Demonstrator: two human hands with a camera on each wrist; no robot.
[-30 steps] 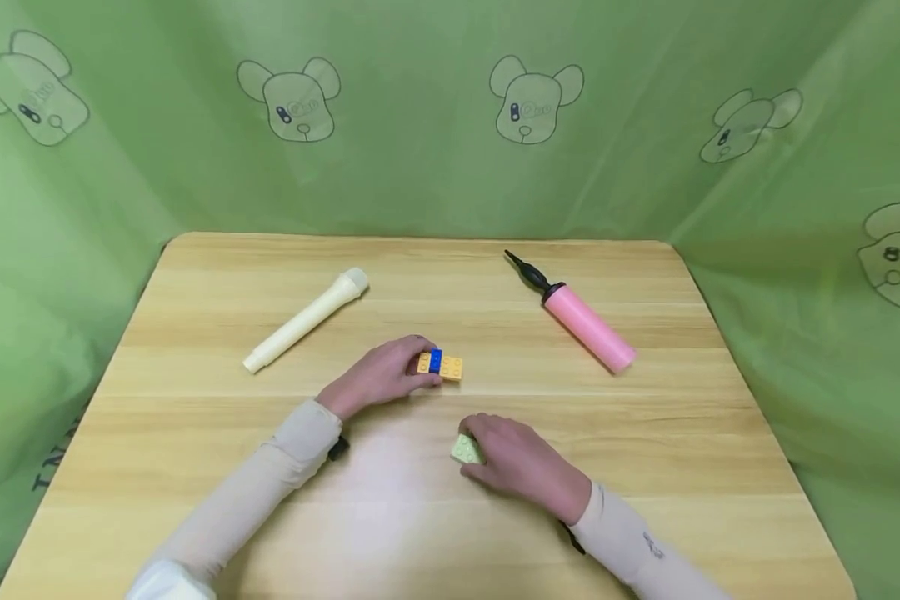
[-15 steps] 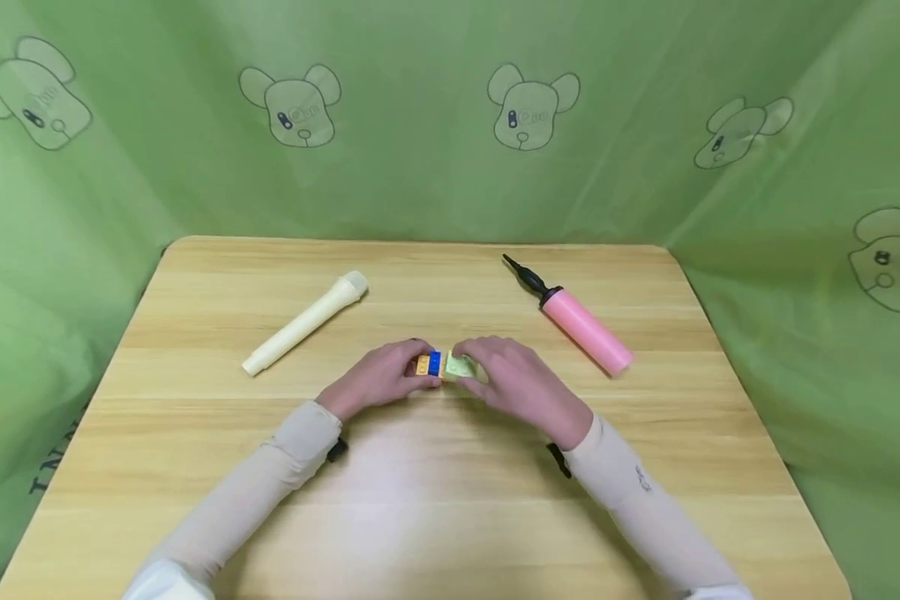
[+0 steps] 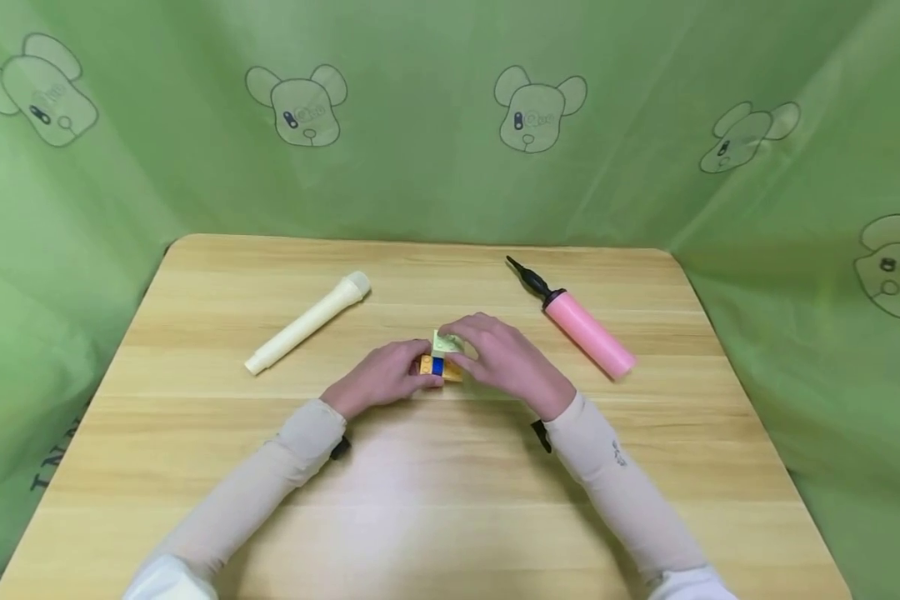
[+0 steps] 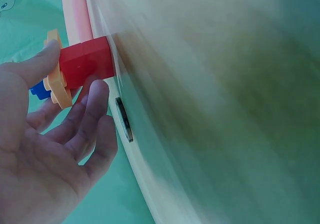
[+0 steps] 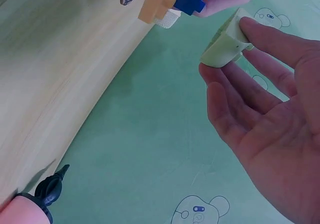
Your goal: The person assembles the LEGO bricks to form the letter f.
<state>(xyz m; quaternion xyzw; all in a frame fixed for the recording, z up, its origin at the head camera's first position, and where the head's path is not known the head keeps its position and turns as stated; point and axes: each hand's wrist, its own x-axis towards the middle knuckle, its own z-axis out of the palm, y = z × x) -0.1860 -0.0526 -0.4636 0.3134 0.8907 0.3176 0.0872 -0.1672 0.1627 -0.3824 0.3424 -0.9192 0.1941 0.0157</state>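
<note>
In the head view my left hand (image 3: 375, 379) holds a small stack of toy building bricks near the table's middle. The left wrist view shows red bricks (image 4: 87, 61) low against the table, a yellow-orange brick (image 4: 62, 90) across them, and a blue brick (image 4: 41, 90) on top. The left thumb presses the yellow-orange brick, with the fingers curled at the other side. My right hand (image 3: 502, 360) pinches a pale green brick (image 5: 226, 43), studs facing up, between thumb and fingertips. A gap separates it from the blue brick in the right wrist view.
On the wooden table (image 3: 390, 533), a cream toy microphone (image 3: 307, 323) lies at the back left. A pink balloon pump (image 3: 588, 335) with a black nozzle lies at the back right. A dark-rimmed disc (image 4: 124, 119) sits by the red bricks. Green curtain (image 3: 420, 183) surrounds the table.
My right hand has carried the pale green brick forward and left, from apart on the table's near side to over the stack. The left hand has stayed nearly still, holding the stack.
</note>
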